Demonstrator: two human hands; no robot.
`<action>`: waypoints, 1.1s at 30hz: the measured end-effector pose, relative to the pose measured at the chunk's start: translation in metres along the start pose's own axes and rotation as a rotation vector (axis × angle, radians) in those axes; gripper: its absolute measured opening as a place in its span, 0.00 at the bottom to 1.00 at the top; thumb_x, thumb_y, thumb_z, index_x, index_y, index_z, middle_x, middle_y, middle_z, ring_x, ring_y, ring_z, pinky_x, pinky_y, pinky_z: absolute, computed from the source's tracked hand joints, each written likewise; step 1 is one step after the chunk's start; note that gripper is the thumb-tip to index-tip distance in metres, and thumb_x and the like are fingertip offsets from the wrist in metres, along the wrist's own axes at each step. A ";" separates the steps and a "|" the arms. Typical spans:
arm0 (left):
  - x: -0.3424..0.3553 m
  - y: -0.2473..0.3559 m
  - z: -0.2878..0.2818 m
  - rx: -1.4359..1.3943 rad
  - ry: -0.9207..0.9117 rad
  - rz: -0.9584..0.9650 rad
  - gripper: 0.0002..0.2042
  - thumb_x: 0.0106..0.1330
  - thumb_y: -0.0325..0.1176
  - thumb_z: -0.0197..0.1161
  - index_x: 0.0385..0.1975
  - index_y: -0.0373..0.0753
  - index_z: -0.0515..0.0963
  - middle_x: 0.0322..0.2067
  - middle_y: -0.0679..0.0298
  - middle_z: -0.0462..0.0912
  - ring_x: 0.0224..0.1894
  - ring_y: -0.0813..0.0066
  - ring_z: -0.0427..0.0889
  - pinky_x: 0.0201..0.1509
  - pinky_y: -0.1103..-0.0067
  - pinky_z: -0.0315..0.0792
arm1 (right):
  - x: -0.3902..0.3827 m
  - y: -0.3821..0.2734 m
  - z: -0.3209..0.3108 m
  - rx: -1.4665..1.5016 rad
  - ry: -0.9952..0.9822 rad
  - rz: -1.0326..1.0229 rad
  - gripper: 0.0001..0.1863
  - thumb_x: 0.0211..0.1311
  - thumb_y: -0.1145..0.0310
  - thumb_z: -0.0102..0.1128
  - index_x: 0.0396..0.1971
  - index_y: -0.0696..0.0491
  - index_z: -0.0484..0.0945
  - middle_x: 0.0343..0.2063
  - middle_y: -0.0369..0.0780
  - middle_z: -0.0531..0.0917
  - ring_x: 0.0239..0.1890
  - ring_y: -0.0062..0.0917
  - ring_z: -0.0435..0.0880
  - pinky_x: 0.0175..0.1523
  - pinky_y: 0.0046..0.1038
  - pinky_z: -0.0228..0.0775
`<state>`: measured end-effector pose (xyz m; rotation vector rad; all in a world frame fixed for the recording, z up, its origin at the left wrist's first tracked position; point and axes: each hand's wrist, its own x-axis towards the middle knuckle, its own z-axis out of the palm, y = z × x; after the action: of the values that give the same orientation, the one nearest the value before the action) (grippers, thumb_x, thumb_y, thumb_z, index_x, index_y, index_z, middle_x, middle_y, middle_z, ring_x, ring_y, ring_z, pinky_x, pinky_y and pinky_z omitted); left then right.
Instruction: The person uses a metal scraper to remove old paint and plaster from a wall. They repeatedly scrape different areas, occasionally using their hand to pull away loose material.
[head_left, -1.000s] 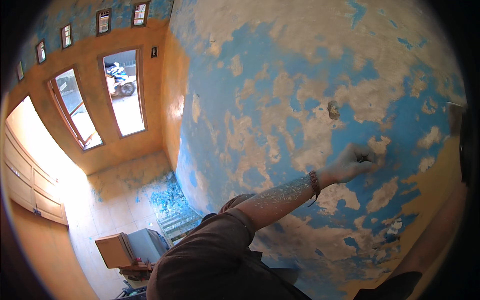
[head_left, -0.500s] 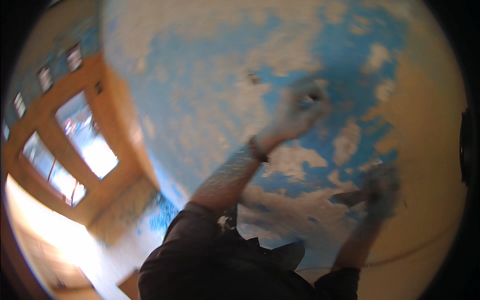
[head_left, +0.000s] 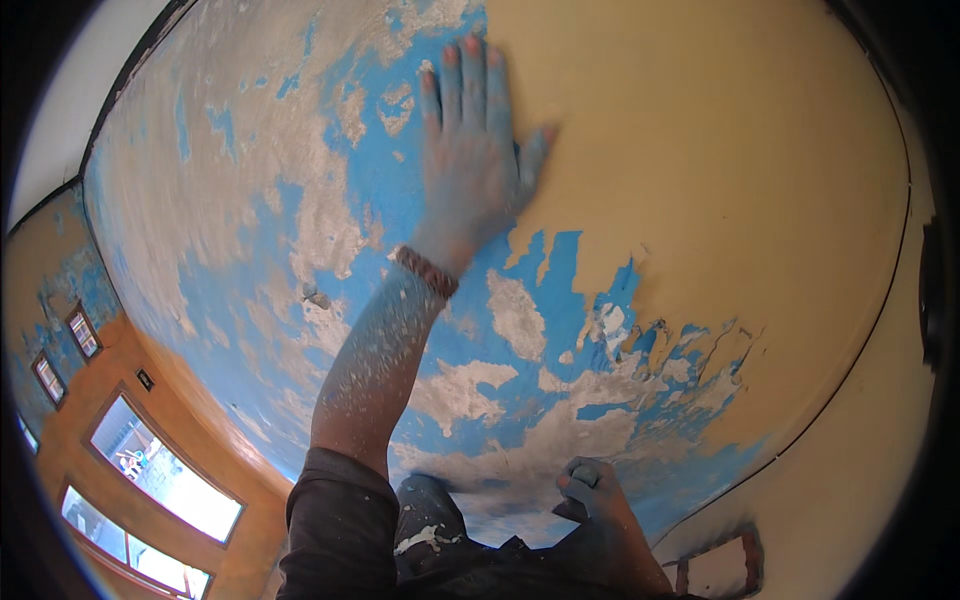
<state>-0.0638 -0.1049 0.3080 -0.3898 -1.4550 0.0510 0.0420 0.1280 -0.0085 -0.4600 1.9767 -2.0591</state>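
- Two bare hands in view, both dusty-looking. Left hand [head_left: 468, 165] spread flat, fingers pointing up, nothing in its grasp; palm seems to rest on the wall, though its contact side is hidden.
- Right hand [head_left: 592, 488] clenched low, in front of the body, around a small, dark, flat-edged tool [head_left: 568, 510]; fist covers most of it, material uncertain.
- Tall painted plaster wall [head_left: 800, 170] dominates: smooth yellow-tan coat on the right, patchy sky-blue paint layer [head_left: 385, 185] toward the centre, rough grey-beige patches [head_left: 517, 318] scattered left and below. Left hand lies over blue, thumb reaching across the tan border.
- Handling, judged by eye: wall rigid, offers nothing to grip, only a face to press on. Paint film likely thin, light and brittle, apt to snap into flakes.
- Best hold on the film: lifted, ragged paint edges [head_left: 655, 340] right of centre, where bits seem to stand off. Intact tan looks tightly bonded.
- Dust probably leaves smooth paint slippery under the palm; rough patches should drag more.
- Tool probably light and stiff; best gripped away from its flat edge.
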 end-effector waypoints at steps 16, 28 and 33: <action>-0.043 0.017 -0.002 -0.014 -0.036 -0.082 0.34 0.68 0.47 0.45 0.65 0.29 0.48 0.67 0.45 0.47 0.70 0.48 0.41 0.70 0.57 0.36 | -0.006 -0.003 0.002 0.011 -0.014 -0.310 0.04 0.56 0.73 0.58 0.25 0.56 0.75 0.16 0.35 0.73 0.13 0.19 0.69 0.21 0.23 0.63; -0.288 0.102 -0.042 -0.271 -0.571 -0.067 0.28 0.66 0.41 0.51 0.63 0.35 0.58 0.65 0.52 0.56 0.69 0.53 0.51 0.68 0.55 0.43 | -0.040 -0.039 -0.032 -0.298 0.493 -0.430 0.16 0.60 0.60 0.58 0.30 0.61 0.78 0.15 0.42 0.78 0.16 0.23 0.76 0.20 0.23 0.66; -0.291 0.124 -0.084 -0.465 -0.460 -0.320 0.22 0.60 0.27 0.55 0.56 0.34 0.66 0.61 0.46 0.63 0.65 0.48 0.59 0.65 0.58 0.52 | -0.056 -0.045 -0.032 0.238 0.472 -0.724 0.20 0.60 0.62 0.59 0.45 0.62 0.71 0.22 0.45 0.79 0.13 0.22 0.74 0.15 0.17 0.64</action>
<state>0.0058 -0.0857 -0.0114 -0.5389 -1.9730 -0.4915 0.0823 0.1814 0.0322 -0.7829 1.9308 -3.0464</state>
